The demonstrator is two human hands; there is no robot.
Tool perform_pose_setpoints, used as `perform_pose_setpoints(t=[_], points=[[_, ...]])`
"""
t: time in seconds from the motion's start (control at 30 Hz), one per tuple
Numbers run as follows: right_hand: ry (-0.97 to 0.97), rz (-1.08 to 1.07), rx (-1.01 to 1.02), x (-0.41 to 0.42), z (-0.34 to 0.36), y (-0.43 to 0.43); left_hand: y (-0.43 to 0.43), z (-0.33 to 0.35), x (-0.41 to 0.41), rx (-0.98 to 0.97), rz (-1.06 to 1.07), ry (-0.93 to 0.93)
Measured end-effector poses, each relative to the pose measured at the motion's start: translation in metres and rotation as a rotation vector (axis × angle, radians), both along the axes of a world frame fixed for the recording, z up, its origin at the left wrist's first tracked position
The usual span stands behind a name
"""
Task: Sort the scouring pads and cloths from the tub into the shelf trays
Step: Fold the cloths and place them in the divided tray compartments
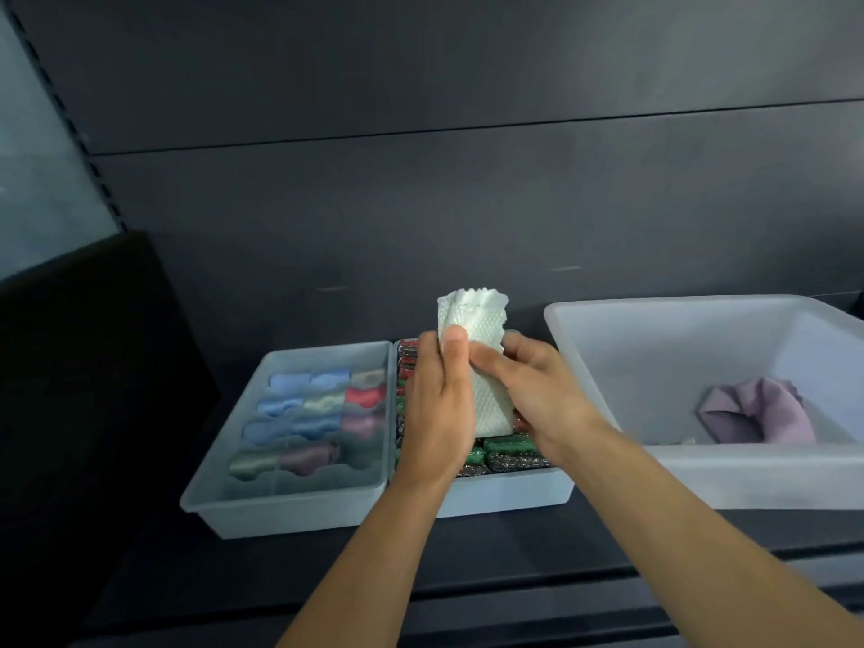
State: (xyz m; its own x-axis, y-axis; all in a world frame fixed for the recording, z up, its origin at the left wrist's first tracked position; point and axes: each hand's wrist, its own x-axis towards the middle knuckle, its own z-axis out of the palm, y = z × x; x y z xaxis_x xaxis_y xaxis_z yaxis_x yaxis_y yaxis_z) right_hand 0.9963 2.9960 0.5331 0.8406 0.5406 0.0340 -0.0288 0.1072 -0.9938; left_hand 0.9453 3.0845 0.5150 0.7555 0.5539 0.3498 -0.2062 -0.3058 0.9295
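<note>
A white waffle-textured cloth (486,362), folded into a narrow upright strip, is held above the middle tray. My left hand (437,409) grips its left edge with the thumb pressed on the front. My right hand (537,395) pinches it from the right. Below them the middle tray (505,493) is packed with red, green and dark glittery scouring pads (507,449). The left tray (290,507) holds rolled cloths (308,409) in blue, green, red and purple rows. A purple cloth (757,411) lies crumpled in the big white tub (678,479) at the right.
Both trays and the tub stand side by side on a dark shelf (467,554) against a dark back panel. A black box-like shape (84,367) fills the left side. The shelf's front edge runs just below the trays.
</note>
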Motion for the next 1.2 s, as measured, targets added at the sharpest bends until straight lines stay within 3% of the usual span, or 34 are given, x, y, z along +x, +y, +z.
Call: perform_pose_setpoints(t=[0.1, 0.3, 0.5, 0.63, 0.8, 0.87, 0.93, 1.2], points=[[-0.003, -0.007, 0.133, -0.002, -0.004, 0.008, 0.013, -0.003, -0.007, 0.023, -0.002, -0.057], [-0.071, 0.069, 0.165, -0.004, -0.009, 0.022, 0.045, -0.001, -0.021, -0.233, -0.152, -0.024], [-0.409, 0.088, 0.038, -0.006, -0.01, 0.032, 0.068, 0.002, -0.039, -0.575, -0.33, 0.143], [-0.516, 0.074, -0.041, -0.008, -0.013, 0.038, 0.081, 0.002, -0.05, -0.378, -0.378, 0.302], [-0.139, 0.127, -0.006, -0.01, -0.021, 0.049, 0.094, -0.005, -0.056, -0.196, -0.231, 0.198], [-0.145, 0.233, -0.11, -0.012, -0.024, 0.053, 0.099, -0.007, -0.059, -0.093, -0.193, 0.175], [-0.14, 0.253, -0.077, -0.015, -0.025, 0.058, 0.103, -0.008, -0.063, -0.054, -0.186, 0.137], [0.043, 0.329, 0.128, -0.023, -0.026, 0.071, 0.12, -0.012, -0.075, -0.299, -0.312, 0.064]])
